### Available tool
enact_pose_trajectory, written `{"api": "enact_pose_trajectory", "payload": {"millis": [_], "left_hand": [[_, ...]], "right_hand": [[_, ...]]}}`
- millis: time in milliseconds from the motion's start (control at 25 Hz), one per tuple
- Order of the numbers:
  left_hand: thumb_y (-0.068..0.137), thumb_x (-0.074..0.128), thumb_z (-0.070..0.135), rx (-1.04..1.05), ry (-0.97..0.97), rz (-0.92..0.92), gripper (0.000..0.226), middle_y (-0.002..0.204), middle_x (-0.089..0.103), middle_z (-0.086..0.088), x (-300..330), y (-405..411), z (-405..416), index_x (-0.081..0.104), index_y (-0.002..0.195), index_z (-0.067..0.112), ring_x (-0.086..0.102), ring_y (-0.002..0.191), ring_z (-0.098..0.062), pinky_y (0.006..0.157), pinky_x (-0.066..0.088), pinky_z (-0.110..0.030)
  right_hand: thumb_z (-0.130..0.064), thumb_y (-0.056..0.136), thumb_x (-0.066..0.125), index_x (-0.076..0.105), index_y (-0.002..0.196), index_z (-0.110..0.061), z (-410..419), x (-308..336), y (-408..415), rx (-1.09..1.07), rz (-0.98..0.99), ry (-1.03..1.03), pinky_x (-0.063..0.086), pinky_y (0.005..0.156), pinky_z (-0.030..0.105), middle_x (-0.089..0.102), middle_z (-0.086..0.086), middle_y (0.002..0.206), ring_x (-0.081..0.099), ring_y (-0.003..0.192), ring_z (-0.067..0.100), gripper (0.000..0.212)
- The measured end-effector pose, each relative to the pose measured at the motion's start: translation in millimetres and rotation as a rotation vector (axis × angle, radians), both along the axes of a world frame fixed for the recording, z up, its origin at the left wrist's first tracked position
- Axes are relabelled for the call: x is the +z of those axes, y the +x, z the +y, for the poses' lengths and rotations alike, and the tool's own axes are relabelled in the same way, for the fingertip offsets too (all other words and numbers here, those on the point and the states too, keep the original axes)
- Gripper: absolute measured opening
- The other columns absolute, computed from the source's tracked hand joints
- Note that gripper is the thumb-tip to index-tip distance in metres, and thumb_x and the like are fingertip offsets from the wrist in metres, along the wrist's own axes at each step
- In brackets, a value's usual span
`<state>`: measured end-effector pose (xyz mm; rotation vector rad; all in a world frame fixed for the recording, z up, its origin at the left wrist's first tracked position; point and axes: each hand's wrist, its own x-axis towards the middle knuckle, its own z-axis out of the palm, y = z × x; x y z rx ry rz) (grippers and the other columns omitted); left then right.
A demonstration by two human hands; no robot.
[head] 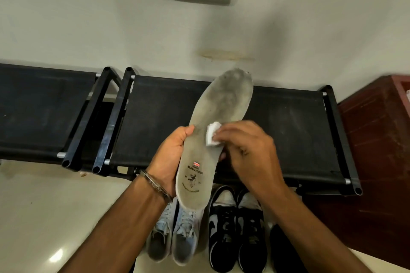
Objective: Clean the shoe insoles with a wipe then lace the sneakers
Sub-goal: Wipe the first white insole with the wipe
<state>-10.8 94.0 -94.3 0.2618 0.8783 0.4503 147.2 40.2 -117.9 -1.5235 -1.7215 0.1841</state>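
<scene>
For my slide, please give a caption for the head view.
Left hand holds a grey insole; right hand rubs it with a white wipe.

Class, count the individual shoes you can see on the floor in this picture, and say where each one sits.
4. Two pale grey lace-up sneakers stand side by side below the held insole; two black-and-white sneakers stand to their right. The arms may hide others.

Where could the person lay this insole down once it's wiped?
The black fabric seat behind the insole shows bare cloth right of it, out to its frame. The neighbouring seat on the left looks bare too. Pale floor left of the grey sneakers is open. It is crowded below the hands, where the grey pair and the black sneakers stand side by side.
</scene>
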Motion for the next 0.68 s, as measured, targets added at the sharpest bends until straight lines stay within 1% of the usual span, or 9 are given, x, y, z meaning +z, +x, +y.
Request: {"api": "enact_pose_trajectory", "payload": {"millis": [80,120,160,240,320,360,440,560,680], "left_hand": [[0.100,0.031,0.038,-0.029,0.034,-0.011,0.054,0.124,0.063,-0.025,2,3,-5,0.053,0.132,0.001,0.059,0.118,-0.037,0.094,0.052,-0.041],[0.100,0.029,0.038,-0.046,0.052,-0.010,0.054,0.126,0.062,-0.026,2,4,-7,0.052,0.134,0.002,0.058,0.120,-0.037,0.094,0.052,-0.041],[0.101,0.030,0.039,-0.067,0.079,0.000,0.054,0.125,0.063,-0.025,1,4,-7,0.052,0.134,0.004,0.062,0.115,-0.035,0.089,0.054,-0.039],[0.100,0.031,0.044,-0.117,0.160,0.043,0.054,0.117,0.067,-0.021,1,4,-6,0.054,0.133,0.008,0.071,0.092,-0.027,0.070,0.060,-0.033],[0.099,0.030,0.052,-0.182,0.219,0.060,0.059,0.104,0.070,-0.015,3,6,-9,0.057,0.131,0.011,0.070,0.069,-0.019,0.055,0.057,-0.028],[0.097,0.028,0.056,-0.201,0.233,0.070,0.062,0.097,0.070,-0.013,5,8,-11,0.058,0.129,0.012,0.068,0.064,-0.016,0.054,0.055,-0.027],[0.095,0.025,0.062,-0.185,0.208,0.037,0.068,0.090,0.067,-0.010,4,11,-12,0.058,0.128,0.012,0.064,0.066,-0.016,0.059,0.052,-0.029],[0.094,0.030,0.065,-0.159,0.170,-0.044,0.073,0.100,0.059,-0.014,-1,10,-10,0.051,0.136,0.009,0.055,0.077,-0.020,0.064,0.044,-0.032],[0.097,0.027,0.059,-0.245,0.247,-0.008,0.065,0.102,0.063,-0.012,-4,11,-14,0.055,0.132,0.011,0.057,0.076,-0.020,0.053,0.044,-0.027]], "right_hand": [[0.003,0.085,0.068,0.077,0.092,-0.011,2,-3,14,-0.177,0.036,-0.048,0.056,0.082,0.036,0.073,-0.001,0.098,0.066,0.094,0.015,0.018],[0.003,0.085,0.069,0.077,0.093,-0.012,0,-4,12,-0.210,0.054,-0.086,0.056,0.082,0.035,0.072,-0.003,0.099,0.065,0.094,0.014,0.019],[0.002,0.085,0.070,0.077,0.095,-0.014,-1,-4,7,-0.210,0.075,-0.113,0.055,0.082,0.033,0.072,-0.005,0.099,0.065,0.094,0.012,0.020],[-0.001,0.086,0.070,0.077,0.097,-0.015,0,-5,3,-0.206,0.150,-0.126,0.055,0.082,0.032,0.071,-0.007,0.098,0.065,0.094,0.008,0.018],[-0.005,0.088,0.071,0.077,0.099,-0.016,3,-4,5,-0.268,0.245,-0.116,0.056,0.082,0.030,0.071,-0.009,0.099,0.066,0.093,0.003,0.017],[-0.007,0.088,0.071,0.077,0.100,-0.017,3,-2,3,-0.278,0.279,-0.120,0.057,0.081,0.028,0.070,-0.009,0.100,0.066,0.092,0.002,0.016],[-0.009,0.088,0.072,0.077,0.102,-0.015,-3,5,-12,-0.191,0.320,-0.148,0.057,0.076,0.021,0.070,-0.007,0.103,0.066,0.091,0.002,0.016],[-0.006,0.087,0.072,0.077,0.104,-0.014,-7,11,-22,-0.024,0.271,-0.146,0.051,0.077,0.009,0.070,-0.005,0.106,0.065,0.095,0.001,0.020],[-0.006,0.086,0.073,0.076,0.104,-0.015,1,7,8,-0.213,0.234,-0.078,0.055,0.083,0.019,0.071,-0.005,0.107,0.065,0.097,0.002,0.020]]}}
